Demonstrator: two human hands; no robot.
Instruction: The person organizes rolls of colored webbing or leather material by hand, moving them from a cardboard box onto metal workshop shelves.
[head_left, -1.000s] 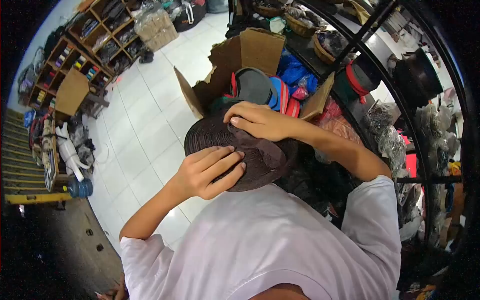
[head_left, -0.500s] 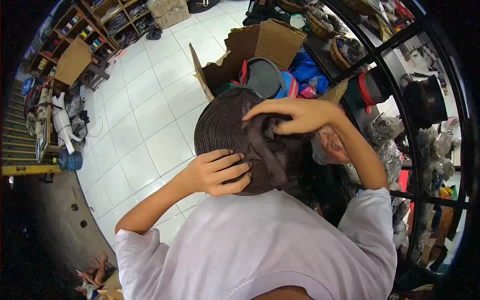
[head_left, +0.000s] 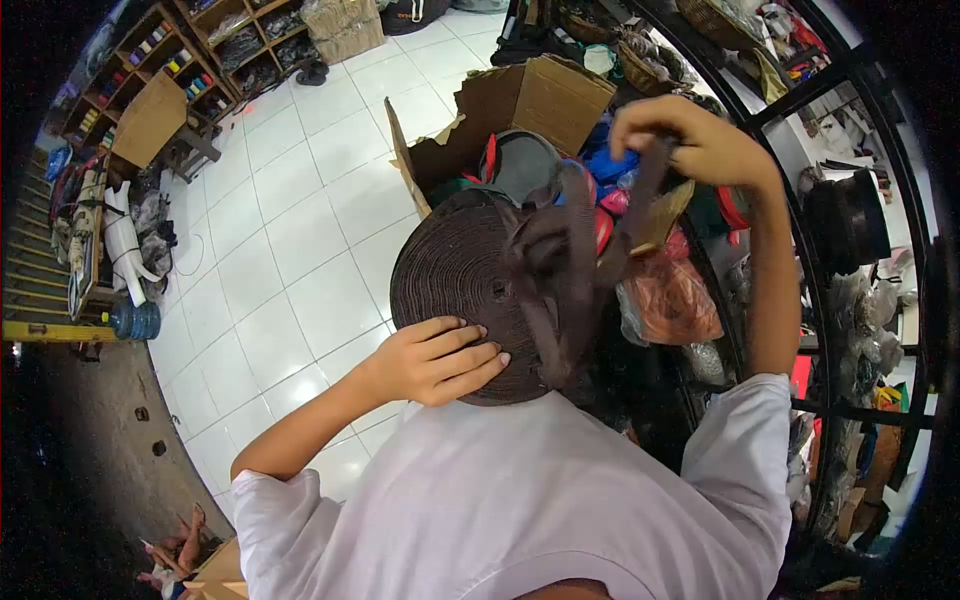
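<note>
A large coiled roll of dark brown webbing (head_left: 450, 260) lies in front of my chest, its flat spiral face up and a small hole near the middle. My left hand (head_left: 435, 360) is on its near left edge, fingers bent over the face and the thumb hidden. Loose loops of webbing (head_left: 570, 290) cover the right side of the roll. Above and to the right, my right hand (head_left: 700, 145) is closed on a raised length of this strap, which hangs from the fingers down to the loops.
Beyond the roll stands an open cardboard box (head_left: 560, 100) with a grey round piece, blue plastic and red trim. A clear bag of orange-brown material (head_left: 670, 300) is at the right, by a black metal rack (head_left: 800, 100). White floor tiles (head_left: 290, 220) extend leftward to shelves of thread spools (head_left: 150, 45).
My right hand has gone up and to the right off the roll, drawing a length of webbing with it. The loops now stand higher. My left hand stays on the roll.
</note>
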